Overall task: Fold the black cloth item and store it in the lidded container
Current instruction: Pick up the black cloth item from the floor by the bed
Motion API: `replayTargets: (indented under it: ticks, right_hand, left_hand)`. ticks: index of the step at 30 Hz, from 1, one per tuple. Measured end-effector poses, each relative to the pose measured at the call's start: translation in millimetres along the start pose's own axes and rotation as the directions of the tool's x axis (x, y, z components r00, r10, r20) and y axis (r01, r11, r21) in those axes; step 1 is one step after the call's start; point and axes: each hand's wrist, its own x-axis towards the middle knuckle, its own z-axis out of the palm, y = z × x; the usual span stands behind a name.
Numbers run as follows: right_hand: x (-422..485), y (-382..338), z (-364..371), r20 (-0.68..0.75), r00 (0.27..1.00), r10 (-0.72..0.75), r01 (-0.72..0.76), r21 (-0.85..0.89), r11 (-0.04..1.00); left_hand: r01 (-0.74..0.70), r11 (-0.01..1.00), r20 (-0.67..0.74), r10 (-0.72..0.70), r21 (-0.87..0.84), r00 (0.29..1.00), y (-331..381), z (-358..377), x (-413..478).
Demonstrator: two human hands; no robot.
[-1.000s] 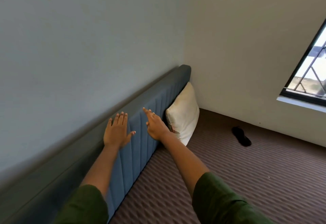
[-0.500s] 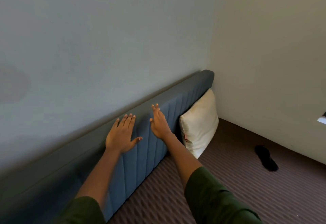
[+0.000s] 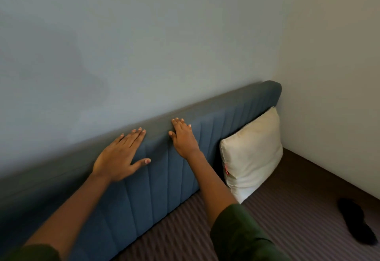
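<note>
1. Leftmost, the left hand point(image 3: 121, 157) lies flat with fingers spread, grasping nothing, on the blue padded channel-stitched headboard point(image 3: 160, 178).
2. Just beside it, the right hand point(image 3: 184, 137) rests equally flat and empty.
3. Right of that hand leans a cream square pillow point(image 3: 253, 153).
4. Well right and below, the black cloth item point(image 3: 355, 220) lies on the brown ribbed bedcover point(image 3: 298, 219).

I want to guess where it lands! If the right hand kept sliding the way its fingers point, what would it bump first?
Probably the rounded top edge of the blue padded headboard; the right hand fingertips are almost there. Past that is the pale grey wall.
</note>
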Motion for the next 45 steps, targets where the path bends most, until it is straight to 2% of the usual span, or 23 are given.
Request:
replayTargets:
  ticks: [6,12,20,25,28,31,33,35,37,38,39,41,42,45]
  right_hand:
    - [6.0,-2.8,-9.4,0.094,0.996,0.002,0.003,-0.050,0.999]
    - [10.9,-7.8,-16.8,0.182,0.983,0.038,0.006,-0.236,0.972]
    - [1.0,-11.3,-26.6,0.238,0.970,0.044,0.034,-0.314,0.949]
    - [-6.1,-5.2,-33.3,0.240,0.971,0.004,0.082,-0.349,0.933]
    - [-6.5,4.2,-41.5,0.174,0.983,-0.058,0.118,-0.359,0.926]
    - [-13.4,43.0,-58.6,0.054,0.998,0.011,0.010,-0.375,0.927]
    - [-26.0,87.1,-79.0,-0.008,0.993,0.119,-0.113,-0.379,0.919]
    - [-47.2,136.7,-101.1,-0.060,0.967,0.248,-0.251,-0.392,0.885]
    - [-73.1,181.6,-119.6,-0.115,0.914,0.390,-0.403,-0.378,0.834]
    - [-86.5,201.5,-126.6,-0.145,0.881,0.450,-0.470,-0.382,0.796]
    - [-99.0,218.0,-132.9,-0.167,0.849,0.501,-0.523,-0.389,0.758]
    - [-123.4,245.1,-141.6,-0.202,0.789,0.580,-0.610,-0.371,0.700]
    - [-133.3,254.8,-144.1,-0.218,0.765,0.606,-0.641,-0.357,0.680]
    - [-164.2,285.2,-143.4,-0.215,0.678,0.703,-0.732,-0.284,0.619]
  left_hand:
    - [0.014,1.000,0.008,-0.014,-0.001,1.000,0.9,-5.2,-0.5]
    - [0.024,1.000,0.022,-0.024,-0.016,0.999,1.0,-7.9,-0.9]
    - [0.025,0.996,0.040,-0.022,-0.082,0.999,-0.6,-9.3,-0.6]
    - [0.052,0.994,0.072,-0.045,-0.097,0.996,-1.2,-5.5,2.4]
    - [0.082,0.988,0.082,-0.071,-0.134,0.994,-0.8,-7.3,8.1]
    - [0.148,0.975,0.131,-0.127,-0.167,0.983,-0.9,1.0,8.8]
    - [0.242,0.939,0.176,-0.203,-0.244,0.963,-28.4,50.0,18.7]
    - [0.222,0.920,0.203,-0.161,-0.323,0.966,-45.5,101.2,39.7]
    - [0.179,0.926,0.113,-0.149,-0.332,0.982,-1.2,92.5,64.2]
    - [0.110,0.942,0.049,-0.100,-0.316,0.994,39.3,70.9,75.2]
    - [0.002,0.949,-0.027,-0.011,-0.315,1.000,81.0,49.0,85.1]
    - [-0.254,0.904,-0.168,0.207,-0.345,0.964,163.4,29.4,105.1]
    - [-0.308,0.868,-0.161,0.265,-0.389,0.951,202.3,30.4,115.2]
    - [-0.292,0.762,0.016,0.369,-0.578,0.929,305.2,80.2,145.2]
